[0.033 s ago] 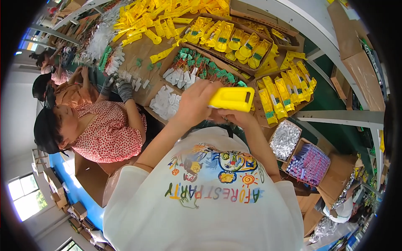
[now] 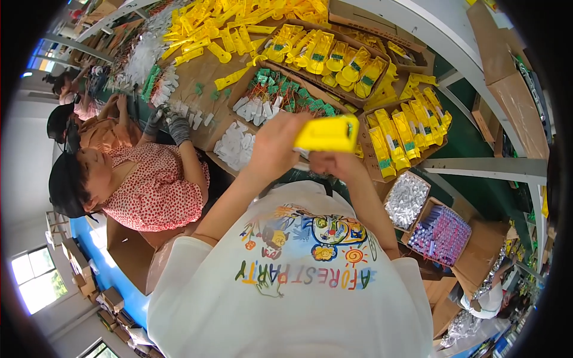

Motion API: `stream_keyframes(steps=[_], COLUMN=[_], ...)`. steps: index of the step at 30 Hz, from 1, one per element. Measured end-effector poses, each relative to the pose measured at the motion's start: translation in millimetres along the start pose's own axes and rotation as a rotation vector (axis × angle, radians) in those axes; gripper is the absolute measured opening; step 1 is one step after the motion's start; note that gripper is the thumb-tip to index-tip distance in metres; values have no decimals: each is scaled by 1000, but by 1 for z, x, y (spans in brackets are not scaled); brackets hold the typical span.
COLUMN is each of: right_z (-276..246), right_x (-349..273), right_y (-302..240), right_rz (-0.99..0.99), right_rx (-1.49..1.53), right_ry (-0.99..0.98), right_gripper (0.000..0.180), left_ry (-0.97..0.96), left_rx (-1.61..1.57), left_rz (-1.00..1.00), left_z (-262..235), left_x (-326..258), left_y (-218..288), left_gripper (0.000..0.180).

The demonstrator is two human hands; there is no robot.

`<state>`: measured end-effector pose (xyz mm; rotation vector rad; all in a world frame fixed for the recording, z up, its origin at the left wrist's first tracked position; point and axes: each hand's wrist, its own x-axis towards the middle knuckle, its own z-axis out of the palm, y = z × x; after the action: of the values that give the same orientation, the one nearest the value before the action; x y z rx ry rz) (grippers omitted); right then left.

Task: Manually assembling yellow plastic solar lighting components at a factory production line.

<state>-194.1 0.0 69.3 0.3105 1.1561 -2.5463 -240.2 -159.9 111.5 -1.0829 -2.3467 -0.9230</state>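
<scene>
My left hand (image 2: 276, 146) grips one end of a long yellow plastic casing (image 2: 325, 136), held tilted above the boxes and smeared by motion. Just under the casing, my right hand (image 2: 338, 165) is closed with curled fingers. Whatever it pinches is too small and blurred to name. Beneath my hands is a cardboard box with green circuit boards on red wires (image 2: 286, 89) and white plastic pieces (image 2: 258, 110). More white pieces (image 2: 236, 146) fill a box beside my left wrist. To the right, a box (image 2: 379, 173) holds yellow casings (image 2: 409, 134) fitted with green boards.
Loose yellow casings (image 2: 221, 24) heap at the back, behind a box of filled casings (image 2: 334, 59). Boxes of silvery parts (image 2: 407, 200) and purple cylinders (image 2: 440, 234) stand at right. A grey metal frame (image 2: 483, 166) crosses there. A co-worker's gloved hand (image 2: 178, 129) works at left.
The yellow casing has risen slightly and tipped in my left hand, showing its inner side. My right hand has come out more from under it, with its fingers curled.
</scene>
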Motion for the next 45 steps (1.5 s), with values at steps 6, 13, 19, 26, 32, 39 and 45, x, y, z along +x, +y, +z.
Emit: stream_keyframes(steps=[6, 13, 19, 26, 32, 39, 45], right_z=[-7, -1, -2, 5, 7, 27, 28], right_x=[11, -2, 3, 0, 5, -2, -7], right_y=[-15, 2, 14, 3, 18, 7, -3], right_rz=[-586, -668, -680, -632, -505, -903, -736], right_rx=[-895, -897, -713, -515, -364, -994, -719], right_ry=[-156, 98, 174, -35, 126, 379, 260], right_gripper=[17, 22, 23, 24, 22, 18, 16], left_ry=[-62, 285, 230, 143, 318, 400, 157], left_rx=[-982, -1001, -995, -1566, -1719, -534, -1808], left_rz=[-953, -957, -822, -1009, -1359, -438, -938], left_z=[-21, 9, 6, 4, 6, 20, -3], left_x=[5, -17, -13, -19, -17, -23, -16], left_y=[-3, 18, 13, 1, 20, 10, -3], left_gripper=[37, 40, 36, 33, 30, 35, 42])
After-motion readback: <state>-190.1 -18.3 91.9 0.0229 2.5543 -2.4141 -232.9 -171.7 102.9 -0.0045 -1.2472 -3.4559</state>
